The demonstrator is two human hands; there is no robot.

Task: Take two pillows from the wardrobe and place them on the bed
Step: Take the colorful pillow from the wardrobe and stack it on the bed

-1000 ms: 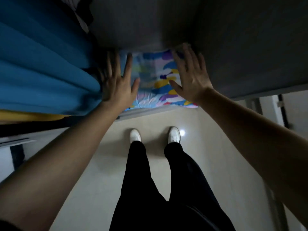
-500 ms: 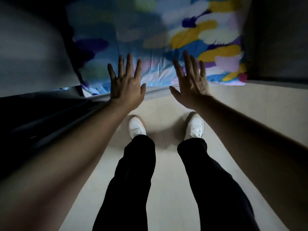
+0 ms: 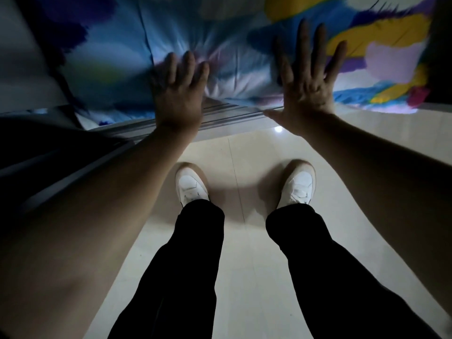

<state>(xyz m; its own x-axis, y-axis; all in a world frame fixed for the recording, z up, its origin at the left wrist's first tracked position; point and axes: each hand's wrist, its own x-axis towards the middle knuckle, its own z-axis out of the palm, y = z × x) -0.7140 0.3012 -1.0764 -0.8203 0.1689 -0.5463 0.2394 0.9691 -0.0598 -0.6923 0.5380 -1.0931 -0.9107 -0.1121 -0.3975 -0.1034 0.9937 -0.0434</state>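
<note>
Pale glossy floor (image 3: 244,277) fills the lower view, with black trousers (image 3: 186,277) and two white shoes (image 3: 192,185) planted on it. Above the floor's far edge lies the pillow (image 3: 232,40), a big soft thing printed in blue, yellow and purple; it sits behind a ribbed rail (image 3: 227,116) in the wardrobe and now takes up far more of the top than half a second ago, when it looked smaller and further off. Dark panels (image 3: 49,148) close off the left side. Both arms have reached further in. The left hand (image 3: 178,94) is spread, its fingers now pressing into the pillow's front edge, where the cloth puckers. The right hand (image 3: 308,86) is spread flat too, thumb out, over the pillow's right half; whether it touches cannot be told.
</note>
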